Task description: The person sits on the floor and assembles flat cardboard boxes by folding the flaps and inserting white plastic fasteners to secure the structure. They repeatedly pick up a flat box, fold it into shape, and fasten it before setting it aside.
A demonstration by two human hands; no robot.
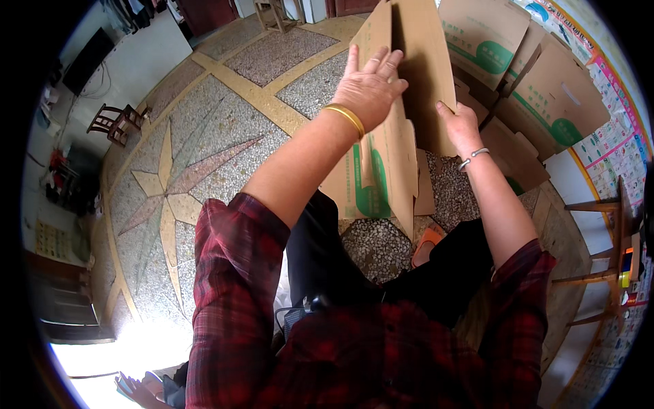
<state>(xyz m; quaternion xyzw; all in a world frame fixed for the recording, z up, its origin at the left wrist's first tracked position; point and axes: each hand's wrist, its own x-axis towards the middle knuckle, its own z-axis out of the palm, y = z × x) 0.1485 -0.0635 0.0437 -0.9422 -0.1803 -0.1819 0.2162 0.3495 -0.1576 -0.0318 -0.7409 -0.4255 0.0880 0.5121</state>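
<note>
A brown cardboard box (pixel 424 68) with green print stands partly folded in front of me, its tall panels rising away from my knees. My left hand (pixel 370 87), with a gold bangle at the wrist, lies against the left panel, fingers spread. On the other side, my right hand (pixel 461 127) grips the edge of the right panel, its thumb on the near face and the other fingers largely hidden behind. The box's lower flaps hang close to the floor between my legs.
Several more cardboard boxes (pixel 555 92) stand at the right by a poster-covered wall (pixel 616 102). A wooden chair (pixel 616 232) is at the far right, and a small dark chair (pixel 114 123) at the left. My foot in an orange slipper (pixel 429 240) rests below the box.
</note>
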